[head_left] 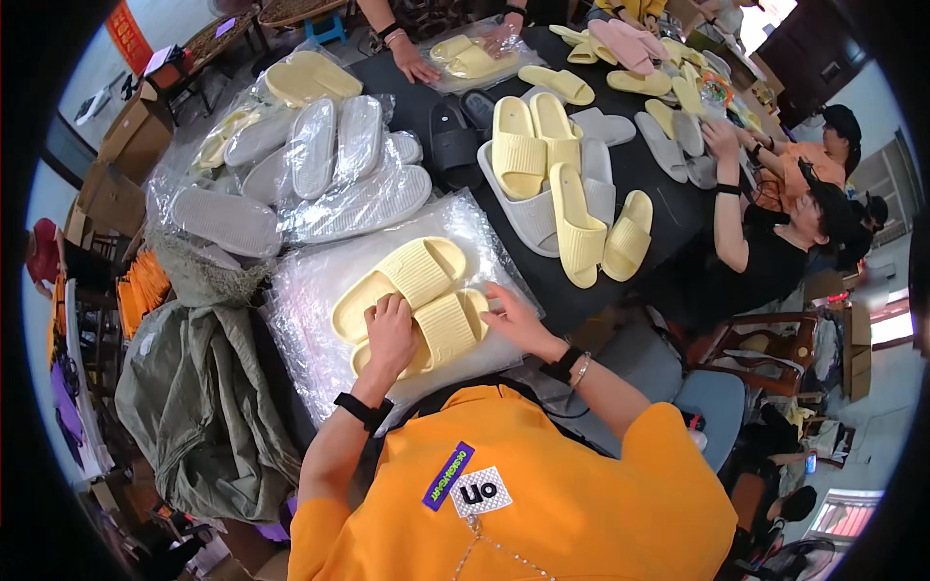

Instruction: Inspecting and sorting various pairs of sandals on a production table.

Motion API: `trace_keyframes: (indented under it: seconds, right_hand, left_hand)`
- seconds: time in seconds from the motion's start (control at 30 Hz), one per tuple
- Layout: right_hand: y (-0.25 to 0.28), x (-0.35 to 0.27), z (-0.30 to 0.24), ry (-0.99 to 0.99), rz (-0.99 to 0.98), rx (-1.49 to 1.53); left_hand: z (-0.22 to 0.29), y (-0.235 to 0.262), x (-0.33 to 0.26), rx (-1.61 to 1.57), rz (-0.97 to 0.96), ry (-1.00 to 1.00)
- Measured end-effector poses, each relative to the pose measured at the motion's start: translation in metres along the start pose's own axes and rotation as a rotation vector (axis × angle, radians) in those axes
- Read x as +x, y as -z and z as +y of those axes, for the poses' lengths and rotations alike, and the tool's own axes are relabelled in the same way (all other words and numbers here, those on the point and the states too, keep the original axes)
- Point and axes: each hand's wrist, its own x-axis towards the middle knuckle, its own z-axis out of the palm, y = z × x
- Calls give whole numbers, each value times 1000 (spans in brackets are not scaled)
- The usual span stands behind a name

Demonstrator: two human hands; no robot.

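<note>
A pair of pale yellow slide slippers (399, 286) lies side by side on a stack of clear plastic bags (310, 353) in front of me. My left hand (391, 336) is curled over the nearer slipper (448, 336), fingers bent and closed at its strap and footbed. At the toe end of that same slipper is my right hand (518, 318), its thumb and forefinger spread apart, close to or touching the edge. The undersides of my left fingers are hidden.
Bagged grey slippers (354, 208) are heaped at the left. Loose yellow slippers (578, 228) lie over grey ones on the black table (668, 232) to the right. Across the table, another person's hands (415, 64) handle a bagged yellow pair. More co-workers sit at the right.
</note>
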Motion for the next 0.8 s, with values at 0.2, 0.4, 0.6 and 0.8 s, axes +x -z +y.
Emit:
trace_keyframes:
  seconds: [0.2,0.4,0.6,0.8]
  right_hand:
    - [-12,15,1,18,-90,-42]
    - [-1,27,-17,98,-106,24]
    - [-3,30,-18,46,-180,67]
    - [16,29,-3,-18,-70,105]
  left_hand:
    - [-3,-3,-5,-50,-50,10]
    - [5,7,-6,-200,-80,-52]
    - [9,8,-10,-234,-89,-123]
    - [4,17,-12,-349,31,-149]
